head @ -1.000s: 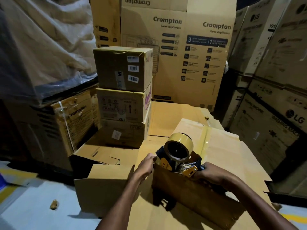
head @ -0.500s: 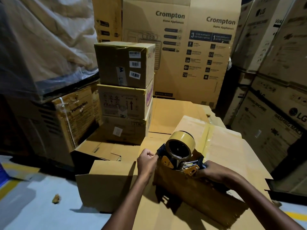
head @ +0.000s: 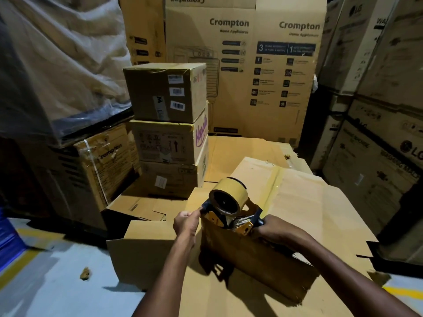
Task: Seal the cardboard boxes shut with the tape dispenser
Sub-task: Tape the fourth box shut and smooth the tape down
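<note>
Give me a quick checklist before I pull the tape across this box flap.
1. Right hand on the tape dispenser handle: ok.
2. Left hand pinching at the dispenser's front end: ok.
3. Tape end free and stuck to the upright flap: cannot tell, too dark.
4. Tape roll has plenty left: ok.
5. Flap folded down flat for sealing: not ok, it stands up.
6. Far seam of the box already taped: ok.

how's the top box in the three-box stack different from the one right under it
The top brown cardboard box carries three white barcode labels; the middle cardboard box instead shows printed handling symbols with an up arrow. The middle box has purple script lettering on its side, which the top box lacks. The top box sits set back from the middle box's right edge. Both are closed, upright brown cardboard.
</note>
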Motion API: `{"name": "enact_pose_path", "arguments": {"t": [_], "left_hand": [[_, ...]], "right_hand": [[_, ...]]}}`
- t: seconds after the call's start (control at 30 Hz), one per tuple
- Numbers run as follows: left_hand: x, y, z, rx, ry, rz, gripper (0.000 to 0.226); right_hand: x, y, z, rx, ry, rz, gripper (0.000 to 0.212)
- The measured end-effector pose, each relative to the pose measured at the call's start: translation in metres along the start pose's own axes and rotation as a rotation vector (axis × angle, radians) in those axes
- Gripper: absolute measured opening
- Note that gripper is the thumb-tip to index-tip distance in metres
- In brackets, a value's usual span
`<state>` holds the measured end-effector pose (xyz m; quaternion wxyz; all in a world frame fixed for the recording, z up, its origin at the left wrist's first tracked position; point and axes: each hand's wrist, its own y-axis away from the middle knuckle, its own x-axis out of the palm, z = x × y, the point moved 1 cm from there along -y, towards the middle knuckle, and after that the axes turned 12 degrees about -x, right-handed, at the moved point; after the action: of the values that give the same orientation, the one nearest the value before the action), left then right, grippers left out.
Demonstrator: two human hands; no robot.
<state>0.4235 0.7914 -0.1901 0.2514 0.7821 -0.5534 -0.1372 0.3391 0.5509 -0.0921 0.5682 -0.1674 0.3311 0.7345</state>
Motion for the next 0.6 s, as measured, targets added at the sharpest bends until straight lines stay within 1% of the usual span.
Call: {"name": "enact_pose_path", "arguments": {"t": [0.07,0.13,0.23,0.33,0.4,0.5,0.57,0.6], "left_hand": [[0.001,0.004,0.000,-0.001,0.002,-0.003,0.040],[0.002,0.005,0.000,-0.014,0.029,-0.001,0.047],[0.003,0.008,0.001,-0.040,0.044,-0.004,0.049],[0.007,0.012,0.003,-0.054,0.058,0.004,0.051],[0.013,0.017,0.005,-0.048,0.060,-0.025,0.054],[0.022,0.032,0.010,-0.009,-0.002,-0.125,0.064],[0.032,0.045,0.016,0.017,-0.057,-0.121,0.069],[0.037,0.050,0.022,0.001,-0.076,-0.096,0.070]], "right_hand": [[-0.004,0.006,-0.008,0.007,-0.002,-0.005,0.035],[-0.012,0.016,-0.018,0.021,0.004,-0.012,0.032],[-0.027,0.036,-0.039,0.055,-0.015,-0.011,0.025],[-0.040,0.051,-0.056,0.079,-0.030,-0.008,0.024],[-0.042,0.054,-0.057,0.073,-0.043,-0.004,0.023],[-0.038,0.054,-0.053,0.058,-0.019,-0.019,0.020],[-0.037,0.055,-0.054,0.052,-0.021,-0.041,0.019],[-0.036,0.055,-0.055,0.048,-0.024,-0.046,0.019]]}}
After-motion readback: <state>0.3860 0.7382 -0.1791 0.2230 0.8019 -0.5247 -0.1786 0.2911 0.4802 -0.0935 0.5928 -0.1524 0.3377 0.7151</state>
